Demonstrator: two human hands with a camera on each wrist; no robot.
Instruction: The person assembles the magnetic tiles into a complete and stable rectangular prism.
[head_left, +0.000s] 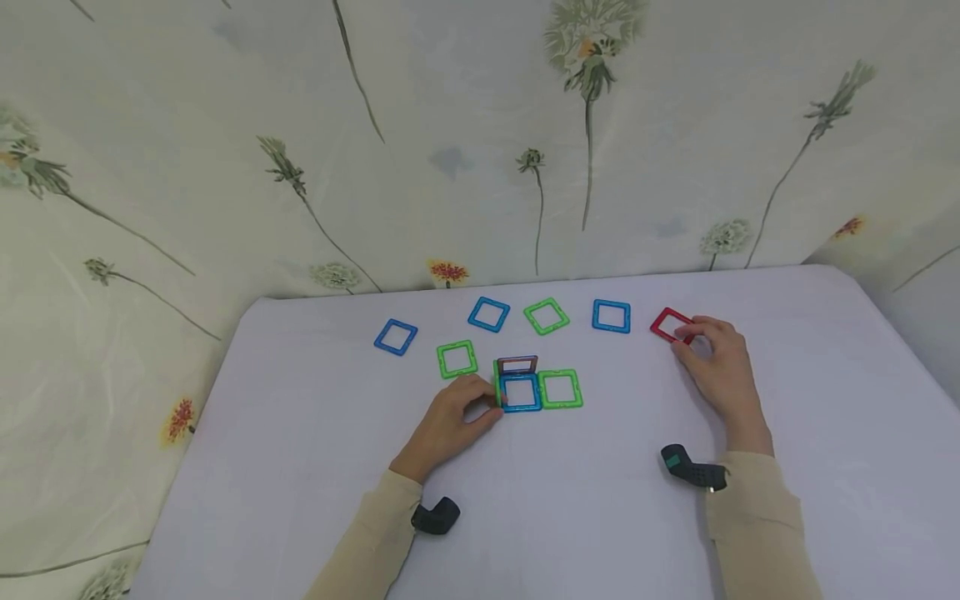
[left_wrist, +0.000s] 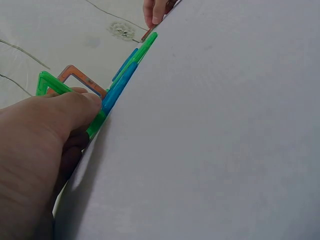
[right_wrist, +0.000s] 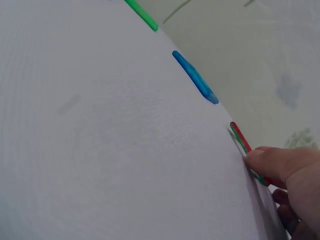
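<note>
In the head view my left hand (head_left: 450,421) pinches a green square frame tile (head_left: 497,383) that stands upright along the left side of a flat blue square tile (head_left: 521,408). Behind the blue tile rises an orange-brown tile (head_left: 517,359), and a flat green tile (head_left: 561,405) adjoins its right side. Thumb and fingers also close round the green tile (left_wrist: 52,82) in the left wrist view. Farther right, my right hand (head_left: 720,367) grips the near right part of a red square tile (head_left: 658,318) at the table surface. Green shows along the red tile's underside in the right wrist view.
Loose tiles lie behind the joined ones: a blue tile (head_left: 382,332) and a green tile (head_left: 460,374) at left, then blue (head_left: 496,302), green (head_left: 537,304) and blue (head_left: 612,330) in a back row. A flower-patterned cloth (head_left: 465,208) hangs behind the white table (head_left: 585,517).
</note>
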